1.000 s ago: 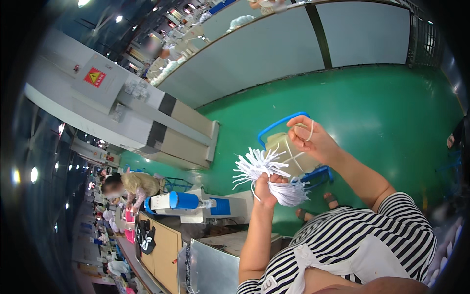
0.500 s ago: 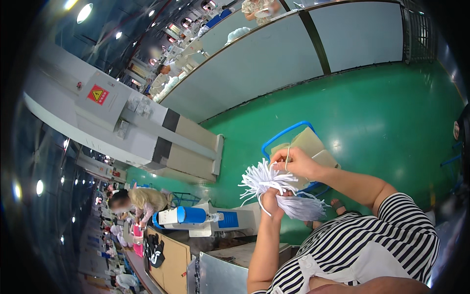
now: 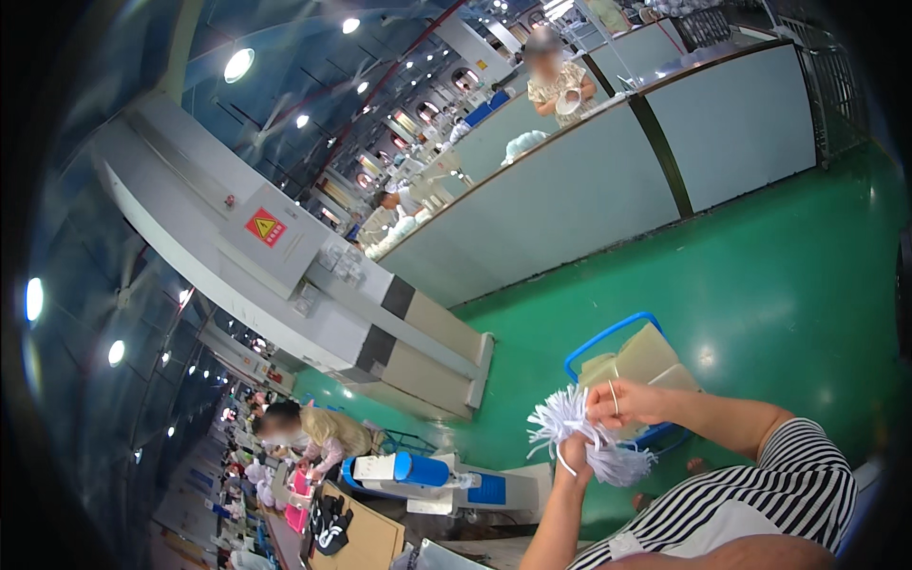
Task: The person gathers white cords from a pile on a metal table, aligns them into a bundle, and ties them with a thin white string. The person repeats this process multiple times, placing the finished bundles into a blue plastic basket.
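My left hand [image 3: 578, 454] is wrapped round the middle of a bundle of white cords [image 3: 557, 416]. Loose ends fan out above the fist, and a thick tail hangs on its other side, toward my body. Against the top of the bundle, my right hand [image 3: 629, 403] has its fingers closed on some of the cords. A thin pale loop [image 3: 612, 397] lies across the right hand's fingers. The right fingertips are partly hidden among the cords.
A cart with a blue handle [image 3: 608, 332] holds tan cardboard [image 3: 655, 357] beyond my hands. A blue-and-white machine [image 3: 423, 471] stands at left, beside a person bending over a bench. A wide pillar [image 3: 418, 332] and a grey partition [image 3: 570, 180] rise farther off.
The view has tilted up, showing more of the far partition and a person behind it. My right hand has come down closer to my left, onto the cords.
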Available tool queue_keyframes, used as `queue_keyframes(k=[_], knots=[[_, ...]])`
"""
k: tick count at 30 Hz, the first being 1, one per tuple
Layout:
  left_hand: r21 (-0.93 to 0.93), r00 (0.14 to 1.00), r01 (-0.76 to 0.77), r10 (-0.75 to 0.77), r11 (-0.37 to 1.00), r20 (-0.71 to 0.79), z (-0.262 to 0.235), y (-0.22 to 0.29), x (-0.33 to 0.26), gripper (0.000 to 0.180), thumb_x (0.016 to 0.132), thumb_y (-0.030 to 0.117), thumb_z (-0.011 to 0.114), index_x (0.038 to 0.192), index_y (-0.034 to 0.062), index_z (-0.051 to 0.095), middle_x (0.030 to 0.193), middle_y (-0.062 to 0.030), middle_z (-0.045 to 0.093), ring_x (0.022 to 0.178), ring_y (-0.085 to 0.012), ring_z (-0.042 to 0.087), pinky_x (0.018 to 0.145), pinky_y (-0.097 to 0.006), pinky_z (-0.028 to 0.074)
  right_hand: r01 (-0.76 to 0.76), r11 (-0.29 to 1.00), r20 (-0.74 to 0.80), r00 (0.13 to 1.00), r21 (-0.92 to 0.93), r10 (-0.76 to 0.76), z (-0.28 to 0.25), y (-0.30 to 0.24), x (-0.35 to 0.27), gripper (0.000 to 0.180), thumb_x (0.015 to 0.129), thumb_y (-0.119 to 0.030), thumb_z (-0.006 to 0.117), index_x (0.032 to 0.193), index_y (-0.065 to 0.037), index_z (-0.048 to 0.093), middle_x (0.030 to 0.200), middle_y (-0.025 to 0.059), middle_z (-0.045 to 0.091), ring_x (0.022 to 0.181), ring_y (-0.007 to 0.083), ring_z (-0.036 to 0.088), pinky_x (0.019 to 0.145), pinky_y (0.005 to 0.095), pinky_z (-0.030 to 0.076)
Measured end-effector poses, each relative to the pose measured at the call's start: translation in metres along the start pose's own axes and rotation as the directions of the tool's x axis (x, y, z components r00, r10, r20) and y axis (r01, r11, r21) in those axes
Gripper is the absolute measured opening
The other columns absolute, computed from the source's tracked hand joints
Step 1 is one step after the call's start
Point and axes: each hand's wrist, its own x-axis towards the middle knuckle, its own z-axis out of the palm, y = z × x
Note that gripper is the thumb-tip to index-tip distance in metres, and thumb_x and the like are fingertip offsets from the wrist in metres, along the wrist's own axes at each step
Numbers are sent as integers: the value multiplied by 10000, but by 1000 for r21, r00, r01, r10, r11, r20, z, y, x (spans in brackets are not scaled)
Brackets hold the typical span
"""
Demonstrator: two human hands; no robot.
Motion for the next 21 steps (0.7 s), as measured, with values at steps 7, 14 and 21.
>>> queue_keyframes(k=[7, 14, 21], knots=[[87, 999, -34, 34, 996, -1, -6, -4, -5, 234, 847, 180, 550, 1018, 23, 579, 844, -68, 610, 726, -161, 592, 594, -273, 479, -40, 918, -52, 998, -394, 21, -8, 18, -3, 142, 824, -153, 654, 904, -37, 633, 752, -10, 598, 634, 52, 499, 569, 197, 394], [9, 989, 35, -36, 999, 146, 30, 53, 2, 265, 784, 113, 560, 1026, 4, 565, 848, -80, 628, 744, -175, 617, 621, -293, 499, 156, 930, -224, 945, -334, -239, 6, -37, 18, 118, 820, -141, 652, 863, -31, 653, 717, -14, 602, 622, 34, 499, 534, 192, 377], [-76, 990, 124, -118, 989, 74, 28, 14, -3, 216, 815, 105, 494, 998, 18, 567, 823, -103, 619, 722, -234, 625, 656, -383, 539, 229, 967, -174, 954, -111, -246, -25, 1, -1, 211, 859, -173, 620, 1013, -31, 597, 741, -8, 577, 610, 25, 465, 520, 179, 349]])
